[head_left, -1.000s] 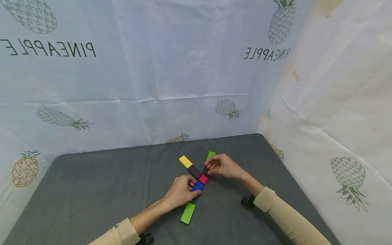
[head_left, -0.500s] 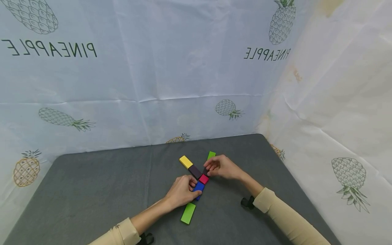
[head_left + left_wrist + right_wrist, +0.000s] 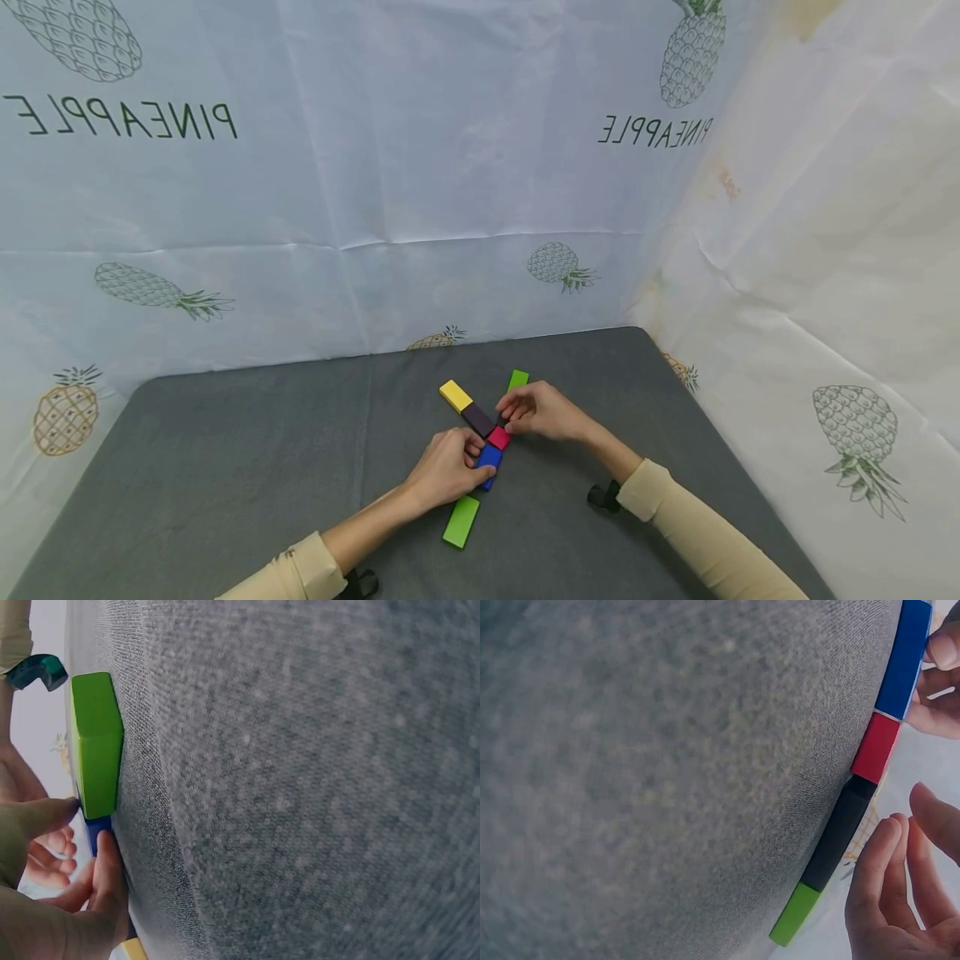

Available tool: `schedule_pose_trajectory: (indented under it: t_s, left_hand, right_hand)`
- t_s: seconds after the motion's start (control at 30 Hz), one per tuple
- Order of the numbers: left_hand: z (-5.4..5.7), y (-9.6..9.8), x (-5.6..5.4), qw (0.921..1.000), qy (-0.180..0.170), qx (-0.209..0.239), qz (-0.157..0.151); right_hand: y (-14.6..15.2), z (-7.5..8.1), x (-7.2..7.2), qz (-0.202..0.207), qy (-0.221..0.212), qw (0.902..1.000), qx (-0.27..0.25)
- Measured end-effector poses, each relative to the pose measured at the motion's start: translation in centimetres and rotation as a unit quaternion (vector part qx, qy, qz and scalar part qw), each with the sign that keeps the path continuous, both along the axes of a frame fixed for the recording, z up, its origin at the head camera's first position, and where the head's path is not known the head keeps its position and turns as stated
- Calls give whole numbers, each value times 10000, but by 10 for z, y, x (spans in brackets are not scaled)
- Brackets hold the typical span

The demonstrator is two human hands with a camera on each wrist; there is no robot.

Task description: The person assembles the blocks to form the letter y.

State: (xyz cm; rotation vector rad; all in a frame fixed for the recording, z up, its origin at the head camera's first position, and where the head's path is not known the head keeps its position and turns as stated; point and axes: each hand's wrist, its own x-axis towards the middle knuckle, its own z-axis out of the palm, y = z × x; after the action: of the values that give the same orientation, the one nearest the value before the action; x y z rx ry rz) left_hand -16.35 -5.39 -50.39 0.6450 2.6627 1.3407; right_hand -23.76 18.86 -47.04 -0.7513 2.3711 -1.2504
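My left hand [image 3: 442, 468] pinches a blue block [image 3: 491, 458] between thumb and fingers, and its far end meets a small red block [image 3: 498, 437]. The fingers of my right hand [image 3: 549, 411] are loosely bent above a black block [image 3: 838, 836], with nothing held between them. That block runs from the red one to a green block [image 3: 518, 379]. Another black block [image 3: 477, 420] extends to the far left from the red one, ending at a yellow block [image 3: 455, 396]. A second green block [image 3: 461, 522] lies nearer, below the left hand.
All the blocks lie on a dark grey cloth-covered table [image 3: 225, 467]. A white curtain [image 3: 450, 167] printed with pineapples hangs behind the table, and a similar one [image 3: 840, 275] stands along the right side.
The blue block has turned from a slant to a steeper line and shifted slightly right under my left hand. My right hand has moved slightly toward the red block.
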Motion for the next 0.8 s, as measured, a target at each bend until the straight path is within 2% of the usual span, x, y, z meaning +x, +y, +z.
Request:
schedule_pose_trajectory:
  t_s: [0.13,0.27,0.33,0.5,0.6,0.73,0.8]
  left_hand:
    - [-21,-2,-9,10000,82,33,12]
    - [-29,-4,-13,9998,166,130,-74]
    - [-31,-5,-14,9995,270,133,-121]
    - [-31,-10,-12,9996,213,108,-136]
    - [-27,-15,-8,9997,123,123,-162]
    - [-31,-20,-6,9999,-94,31,-59]
    - [-26,-23,-2,9998,-212,-4,-53]
  right_hand:
    - [0,-1,0,4,29,10000,-3]
    - [-1,-1,0,-17,15,10000,23]
    - [-1,0,0,-27,0,10000,31]
    - [-2,0,0,-33,-48,10000,33]
    - [-2,-1,1,-44,-92,9999,49]
    - [-1,-1,1,-10,-82,10000,39]
    - [-2,0,1,-3,-78,10000,49]
